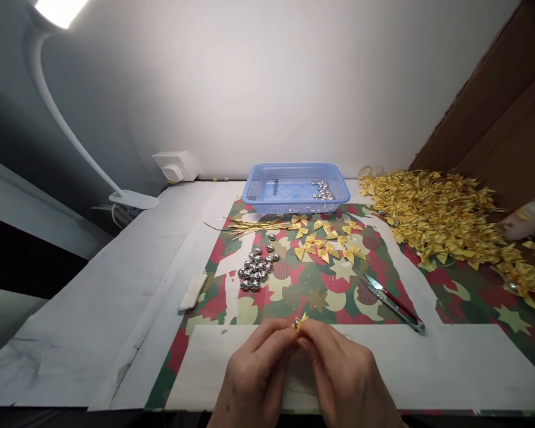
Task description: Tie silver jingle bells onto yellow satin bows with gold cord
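Observation:
My left hand (256, 371) and my right hand (345, 374) meet at the near edge of the table, fingertips pinched together on a small gold bow with a silver bell (299, 323). Beyond them, on the patterned paper (294, 291), lies a cluster of silver bells (256, 270), several loose gold bows (323, 241) and a bundle of gold wire ties (254, 224). Small snips (392, 302) lie just right of my hands.
A blue plastic basket (295, 187) holding a few bells stands at the back. A big heap of finished gold bows (441, 217) fills the right side. A white eraser-like block (192, 291) lies left. A lamp base (134, 199) and a wall socket (176, 165) sit at the back left.

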Demonstrator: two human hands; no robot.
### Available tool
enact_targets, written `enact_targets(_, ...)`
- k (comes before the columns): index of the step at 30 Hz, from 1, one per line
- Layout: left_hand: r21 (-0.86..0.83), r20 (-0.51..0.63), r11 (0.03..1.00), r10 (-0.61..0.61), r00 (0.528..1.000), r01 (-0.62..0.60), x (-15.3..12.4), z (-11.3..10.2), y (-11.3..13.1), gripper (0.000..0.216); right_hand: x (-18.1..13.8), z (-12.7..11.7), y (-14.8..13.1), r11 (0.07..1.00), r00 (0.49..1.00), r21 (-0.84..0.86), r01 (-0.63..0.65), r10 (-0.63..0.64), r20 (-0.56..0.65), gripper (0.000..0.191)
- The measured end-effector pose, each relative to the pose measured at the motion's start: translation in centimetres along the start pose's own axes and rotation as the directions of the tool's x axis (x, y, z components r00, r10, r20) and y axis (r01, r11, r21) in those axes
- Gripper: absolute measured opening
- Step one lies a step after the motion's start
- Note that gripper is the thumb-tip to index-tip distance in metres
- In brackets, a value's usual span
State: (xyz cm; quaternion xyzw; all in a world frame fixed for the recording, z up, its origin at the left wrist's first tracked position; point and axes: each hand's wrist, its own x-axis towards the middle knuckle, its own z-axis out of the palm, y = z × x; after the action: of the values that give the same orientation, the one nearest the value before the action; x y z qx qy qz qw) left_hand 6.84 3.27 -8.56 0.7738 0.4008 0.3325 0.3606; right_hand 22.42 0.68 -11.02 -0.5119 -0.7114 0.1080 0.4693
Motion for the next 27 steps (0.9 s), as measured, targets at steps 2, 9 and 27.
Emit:
enact_targets(2, -0.014, 0.006, 1.000, -0.014, 1.000, 0.014, 0.0, 0.1, -0.1, 0.031, 0.3, -0.1, -0.1, 0.999, 0.999, -0.032, 0.033, -0.032, 0.013, 0.025)
enact_targets(9, -0.079, 0.026, 0.958, -0.273, 0.962, 0.274, 0.4, -0.5, 0.2, 0.021, 1.4, -2.0, -0.1, 0.791, 0.893, 0.489, -0.367, 0.447, -0.054, 0.015)
enact_targets(27, -0.290, 0.067, 0.790, -0.547, 0.835, 0.541, 1.2, -2.8, 1.0, 0.035, -0.1, -10.7, 7.6, 0.362, 0.495, 0.895, -0.260, 0.846, -0.198, 0.021)
